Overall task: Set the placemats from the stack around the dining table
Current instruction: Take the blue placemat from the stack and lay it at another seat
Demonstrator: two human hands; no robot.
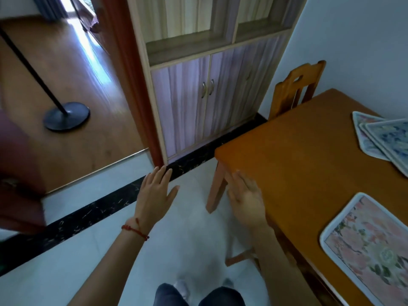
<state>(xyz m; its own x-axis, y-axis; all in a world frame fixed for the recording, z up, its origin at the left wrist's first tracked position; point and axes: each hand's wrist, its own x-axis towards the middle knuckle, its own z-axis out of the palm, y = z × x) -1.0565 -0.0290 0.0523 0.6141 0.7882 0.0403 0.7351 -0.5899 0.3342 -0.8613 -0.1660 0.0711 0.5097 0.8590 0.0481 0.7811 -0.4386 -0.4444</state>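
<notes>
Both hands empty beside the dining table

The left hand [154,193] and right hand [247,199] are spread flat, holding nothing. A pink floral placemat [371,246] with a white border lies near the table [298,164] edge; blue-flowered placemats [384,140] overlap farther away.

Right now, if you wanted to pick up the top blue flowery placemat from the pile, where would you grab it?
Probably by the corner of the top blue placemat that points toward the chair. It lies flat on the table, fanned askew over the ones beneath, so that pale rim sits clear to pinch. Come in low from the near side with the right hand. Both hands are open and empty, the left hand over the floor.
</notes>
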